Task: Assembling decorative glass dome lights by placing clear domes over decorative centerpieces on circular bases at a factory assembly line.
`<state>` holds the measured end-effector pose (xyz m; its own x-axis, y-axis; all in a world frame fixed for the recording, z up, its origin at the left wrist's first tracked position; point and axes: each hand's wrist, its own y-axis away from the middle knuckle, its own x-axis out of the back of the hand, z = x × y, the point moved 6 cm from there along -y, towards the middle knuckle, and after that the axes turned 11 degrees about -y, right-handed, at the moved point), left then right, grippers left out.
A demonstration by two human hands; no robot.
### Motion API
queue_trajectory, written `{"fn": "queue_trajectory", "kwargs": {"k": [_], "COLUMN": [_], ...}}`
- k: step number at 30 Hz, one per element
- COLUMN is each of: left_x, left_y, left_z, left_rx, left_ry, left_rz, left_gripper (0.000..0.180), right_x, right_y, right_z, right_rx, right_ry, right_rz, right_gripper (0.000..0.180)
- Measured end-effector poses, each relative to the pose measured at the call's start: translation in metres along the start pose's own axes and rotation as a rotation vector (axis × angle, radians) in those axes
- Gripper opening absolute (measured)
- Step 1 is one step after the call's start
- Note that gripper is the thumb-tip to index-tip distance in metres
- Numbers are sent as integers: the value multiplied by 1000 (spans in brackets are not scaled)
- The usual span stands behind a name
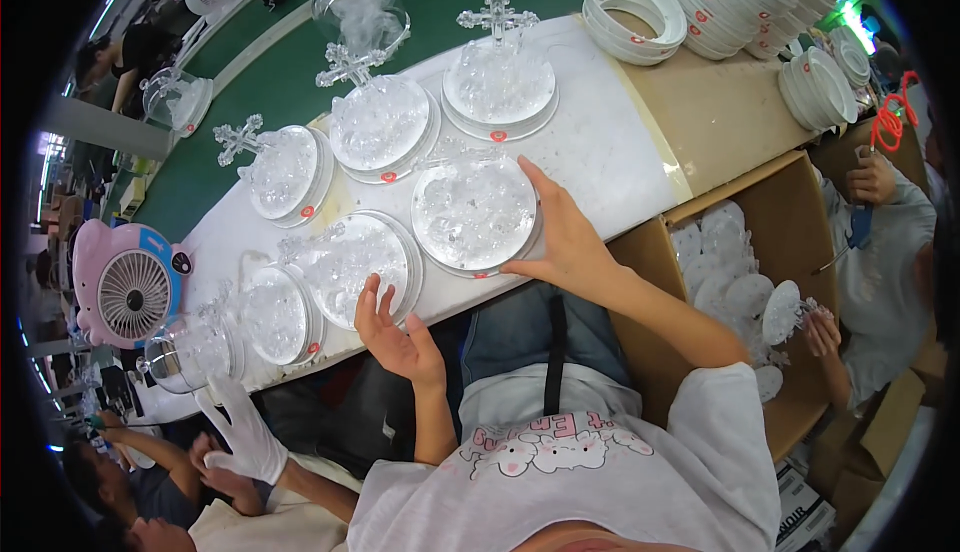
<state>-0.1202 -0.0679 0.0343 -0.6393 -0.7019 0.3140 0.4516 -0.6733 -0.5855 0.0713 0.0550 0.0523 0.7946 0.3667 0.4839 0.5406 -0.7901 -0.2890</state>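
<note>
The right hand [568, 237] grips a round white display base [475, 217] by its right edge, fingers on the far side of the rim and thumb on the near side. This base, covered in clear crystal-like pieces, sits at the front edge of the white-topped bench [610, 167]. The left hand [403, 344] is open and holds nothing, its fingers spread, to the near left of the display base; whether its fingertips touch the neighbouring base [362, 260] cannot be told. That neighbour stands just left of the display base, and a third base [274, 312] lies farther left.

Behind the display base stands a base with a clear cross [497, 18]; two more cross-topped ones are to its far left. A clear dome [355, 12] is beyond them. Well left of the display base is a pink fan [134, 290], and nearer than the fan, a co-worker's white-gloved hand [250, 440]. To the right of the display base, a cardboard box [808, 207] contains clear pieces [732, 282]; white rings [635, 17] are stacked to its far right.
</note>
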Motion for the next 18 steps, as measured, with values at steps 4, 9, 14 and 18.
{"fn": "queue_trajectory", "kwargs": {"k": [4, 9, 14, 18], "left_x": [-2, -28, -54, -66], "left_y": [2, 14, 29, 31], "left_z": [9, 32, 48, 55], "left_rx": [-87, -224, -230, -200], "left_ry": [-33, 77, 202, 267], "left_rz": [47, -1, -103, -176], "left_gripper": [47, 41, 38, 39], "right_x": [22, 82, 105, 119], "right_y": [0, 14, 4, -5], "right_z": [-19, -120, -194, -209], "right_rx": [75, 314, 874, 785], "right_ry": [-20, -707, -890, -853], "right_rz": [117, -29, -318, -331], "right_gripper": [93, 20, 38, 41]}}
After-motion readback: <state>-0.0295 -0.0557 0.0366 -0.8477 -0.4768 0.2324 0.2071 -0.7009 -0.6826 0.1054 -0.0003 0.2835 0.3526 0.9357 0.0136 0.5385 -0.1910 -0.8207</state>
